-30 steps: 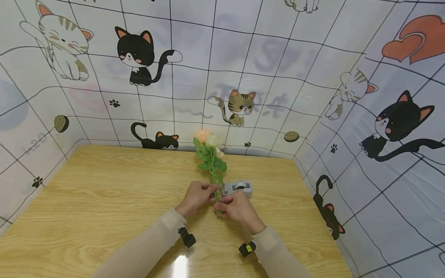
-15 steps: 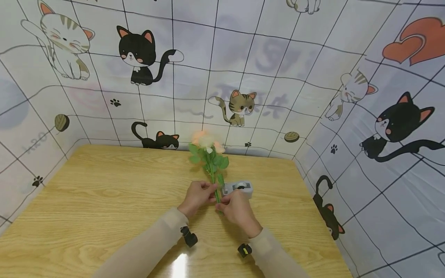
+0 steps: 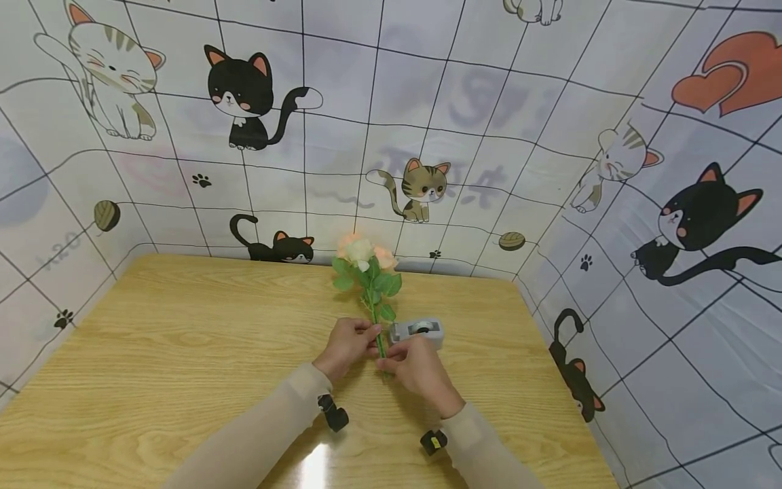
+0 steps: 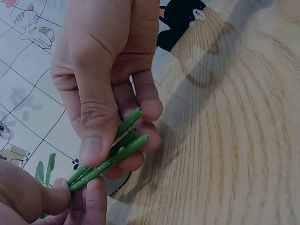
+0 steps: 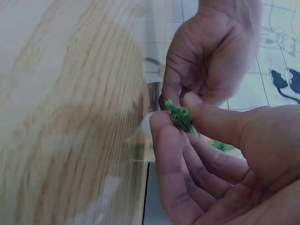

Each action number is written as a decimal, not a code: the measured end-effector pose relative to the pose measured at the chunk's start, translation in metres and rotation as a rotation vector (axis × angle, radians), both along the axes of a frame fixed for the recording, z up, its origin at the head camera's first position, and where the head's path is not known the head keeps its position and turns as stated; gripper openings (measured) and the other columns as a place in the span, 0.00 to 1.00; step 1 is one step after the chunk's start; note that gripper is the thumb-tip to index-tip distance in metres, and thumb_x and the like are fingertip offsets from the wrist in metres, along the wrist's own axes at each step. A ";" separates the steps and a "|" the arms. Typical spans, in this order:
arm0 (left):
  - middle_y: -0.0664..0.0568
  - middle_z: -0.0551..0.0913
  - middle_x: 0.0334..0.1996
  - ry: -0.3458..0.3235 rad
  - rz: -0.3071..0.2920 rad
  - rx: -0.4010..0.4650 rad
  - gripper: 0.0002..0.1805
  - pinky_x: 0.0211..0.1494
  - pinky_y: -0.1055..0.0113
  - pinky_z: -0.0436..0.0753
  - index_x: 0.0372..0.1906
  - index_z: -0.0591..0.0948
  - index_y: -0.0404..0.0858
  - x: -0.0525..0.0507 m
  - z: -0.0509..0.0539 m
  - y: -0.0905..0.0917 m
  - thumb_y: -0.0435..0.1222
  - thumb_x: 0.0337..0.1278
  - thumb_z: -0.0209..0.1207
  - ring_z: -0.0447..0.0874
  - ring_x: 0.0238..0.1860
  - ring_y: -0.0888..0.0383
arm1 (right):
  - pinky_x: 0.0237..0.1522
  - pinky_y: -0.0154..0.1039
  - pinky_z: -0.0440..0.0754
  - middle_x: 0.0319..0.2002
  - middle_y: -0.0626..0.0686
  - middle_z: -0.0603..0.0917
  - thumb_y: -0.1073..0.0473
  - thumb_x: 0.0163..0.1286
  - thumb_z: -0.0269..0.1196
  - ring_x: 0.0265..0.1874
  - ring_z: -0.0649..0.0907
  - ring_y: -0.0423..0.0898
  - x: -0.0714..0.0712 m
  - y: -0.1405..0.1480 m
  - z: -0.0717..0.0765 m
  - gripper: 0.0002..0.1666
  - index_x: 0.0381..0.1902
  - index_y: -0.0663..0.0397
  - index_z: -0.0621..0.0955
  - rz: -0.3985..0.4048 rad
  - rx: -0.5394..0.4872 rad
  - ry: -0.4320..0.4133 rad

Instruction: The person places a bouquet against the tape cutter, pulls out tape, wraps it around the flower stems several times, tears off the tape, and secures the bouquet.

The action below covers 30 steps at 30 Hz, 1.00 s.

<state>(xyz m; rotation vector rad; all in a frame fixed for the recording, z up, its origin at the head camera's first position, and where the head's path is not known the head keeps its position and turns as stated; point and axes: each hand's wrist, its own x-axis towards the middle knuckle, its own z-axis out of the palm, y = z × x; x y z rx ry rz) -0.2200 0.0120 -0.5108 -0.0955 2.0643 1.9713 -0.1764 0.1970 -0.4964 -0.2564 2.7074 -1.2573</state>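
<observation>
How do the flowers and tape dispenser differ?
The flowers are peach and cream with green stems; the tape dispenser is grey. The left hand and right hand hold the flowers; the tape dispenser rests on the table. In the head view, the right hand partly hides both.

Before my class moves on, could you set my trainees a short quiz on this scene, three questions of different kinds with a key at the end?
1. True or false: in the head view, the tape dispenser is to the left of the rose stems.
2. Multiple choice: which grip pinches the stems nearer to the rose blooms? A) the left grip; B) the right grip; C) neither.
3. Count: how many stem ends show in the left wrist view?

Key: 1. False, it is to the right. 2. A. 3. Three.
</observation>
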 end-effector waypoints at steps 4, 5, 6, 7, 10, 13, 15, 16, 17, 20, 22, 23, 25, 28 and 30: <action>0.40 0.94 0.44 0.001 -0.010 -0.008 0.16 0.47 0.65 0.97 0.63 0.89 0.23 -0.001 -0.001 -0.001 0.33 0.90 0.64 0.92 0.36 0.61 | 0.39 0.44 0.97 0.42 0.58 0.98 0.57 0.85 0.74 0.35 0.96 0.48 -0.003 0.008 -0.002 0.12 0.50 0.62 0.96 0.038 -0.150 -0.120; 0.39 0.94 0.45 0.002 -0.012 -0.007 0.16 0.47 0.65 0.97 0.63 0.89 0.23 -0.002 -0.001 -0.001 0.33 0.91 0.63 0.92 0.36 0.61 | 0.43 0.46 0.98 0.44 0.61 0.98 0.58 0.87 0.72 0.38 0.97 0.50 -0.003 0.009 -0.002 0.14 0.53 0.65 0.95 0.044 -0.192 -0.158; 0.38 0.94 0.46 0.002 -0.013 -0.007 0.16 0.48 0.64 0.97 0.64 0.88 0.23 -0.002 -0.001 -0.001 0.33 0.91 0.63 0.92 0.37 0.61 | 0.45 0.47 0.99 0.46 0.63 0.98 0.58 0.88 0.70 0.40 0.98 0.51 -0.004 0.010 -0.001 0.15 0.55 0.67 0.94 0.049 -0.229 -0.193; 0.37 0.94 0.47 0.002 -0.014 -0.005 0.16 0.49 0.64 0.97 0.64 0.88 0.22 -0.002 -0.001 -0.001 0.33 0.91 0.63 0.92 0.37 0.61 | 0.48 0.47 0.99 0.47 0.64 0.98 0.59 0.89 0.69 0.43 0.99 0.53 -0.004 0.011 -0.001 0.16 0.57 0.69 0.93 0.053 -0.268 -0.229; 0.35 0.94 0.49 -0.002 -0.017 0.006 0.16 0.49 0.63 0.97 0.64 0.88 0.22 -0.002 -0.002 0.000 0.33 0.91 0.63 0.93 0.38 0.61 | 0.52 0.47 0.99 0.49 0.68 0.97 0.60 0.91 0.66 0.49 0.99 0.55 -0.005 0.014 -0.001 0.18 0.61 0.72 0.91 0.065 -0.365 -0.323; 0.35 0.95 0.49 -0.004 -0.019 0.009 0.16 0.49 0.64 0.97 0.63 0.89 0.23 -0.003 -0.002 0.001 0.33 0.90 0.64 0.93 0.37 0.61 | 0.52 0.43 0.98 0.48 0.67 0.98 0.60 0.91 0.66 0.48 0.99 0.52 -0.007 0.015 -0.003 0.18 0.61 0.74 0.91 0.074 -0.406 -0.364; 0.36 0.94 0.48 -0.010 -0.016 0.014 0.16 0.48 0.65 0.97 0.63 0.89 0.24 -0.002 -0.003 0.001 0.34 0.90 0.64 0.93 0.37 0.61 | 0.49 0.40 0.98 0.46 0.65 0.98 0.60 0.91 0.66 0.45 0.99 0.48 -0.008 0.015 -0.004 0.18 0.59 0.73 0.91 0.070 -0.409 -0.367; 0.37 0.94 0.48 -0.011 -0.014 0.016 0.15 0.48 0.65 0.97 0.62 0.89 0.24 -0.003 -0.003 0.001 0.34 0.90 0.64 0.93 0.37 0.61 | 0.47 0.38 0.97 0.45 0.63 0.98 0.60 0.91 0.67 0.44 0.99 0.46 -0.008 0.015 -0.004 0.18 0.58 0.73 0.92 0.064 -0.407 -0.365; 0.38 0.94 0.47 -0.012 -0.011 0.019 0.15 0.48 0.65 0.97 0.62 0.89 0.24 -0.003 -0.003 0.001 0.34 0.90 0.65 0.93 0.38 0.60 | 0.45 0.37 0.97 0.44 0.61 0.99 0.60 0.90 0.68 0.43 0.98 0.44 -0.008 0.014 -0.004 0.17 0.58 0.72 0.92 0.057 -0.406 -0.362; 0.40 0.92 0.46 -0.015 -0.004 0.031 0.15 0.48 0.65 0.97 0.62 0.89 0.24 -0.002 -0.003 0.001 0.33 0.89 0.65 0.92 0.38 0.59 | 0.41 0.33 0.95 0.41 0.57 0.99 0.59 0.88 0.70 0.39 0.97 0.41 -0.009 0.013 -0.004 0.17 0.56 0.71 0.93 0.029 -0.406 -0.355; 0.41 0.91 0.45 -0.012 -0.003 0.033 0.15 0.48 0.66 0.97 0.62 0.90 0.24 -0.002 -0.003 0.001 0.33 0.89 0.65 0.92 0.38 0.59 | 0.39 0.32 0.94 0.39 0.56 0.99 0.59 0.88 0.71 0.37 0.96 0.40 -0.008 0.011 -0.003 0.16 0.55 0.71 0.93 0.013 -0.405 -0.351; 0.42 0.91 0.45 -0.010 -0.003 0.033 0.15 0.48 0.66 0.97 0.62 0.90 0.24 -0.001 -0.003 0.001 0.33 0.89 0.65 0.92 0.38 0.59 | 0.38 0.32 0.93 0.38 0.56 0.98 0.59 0.87 0.71 0.36 0.95 0.40 -0.008 0.011 -0.003 0.16 0.55 0.71 0.94 0.009 -0.401 -0.345; 0.42 0.91 0.44 -0.003 -0.004 0.027 0.15 0.48 0.66 0.97 0.61 0.90 0.24 0.000 -0.003 0.000 0.33 0.89 0.65 0.93 0.38 0.59 | 0.37 0.31 0.93 0.38 0.56 0.98 0.59 0.87 0.72 0.34 0.94 0.39 -0.007 0.009 -0.002 0.16 0.54 0.71 0.94 -0.001 -0.392 -0.334; 0.42 0.91 0.44 0.007 -0.010 0.018 0.15 0.49 0.65 0.97 0.61 0.91 0.25 0.001 -0.002 -0.001 0.34 0.89 0.65 0.93 0.39 0.59 | 0.35 0.30 0.92 0.37 0.57 0.98 0.58 0.87 0.72 0.31 0.93 0.37 -0.005 0.007 -0.001 0.16 0.53 0.71 0.95 -0.013 -0.372 -0.308; 0.41 0.91 0.45 0.010 -0.014 0.019 0.15 0.50 0.64 0.97 0.61 0.91 0.25 0.002 -0.001 -0.001 0.35 0.90 0.65 0.93 0.40 0.58 | 0.35 0.30 0.92 0.38 0.59 0.98 0.58 0.86 0.73 0.30 0.92 0.37 -0.003 0.006 0.000 0.16 0.52 0.70 0.95 -0.023 -0.363 -0.297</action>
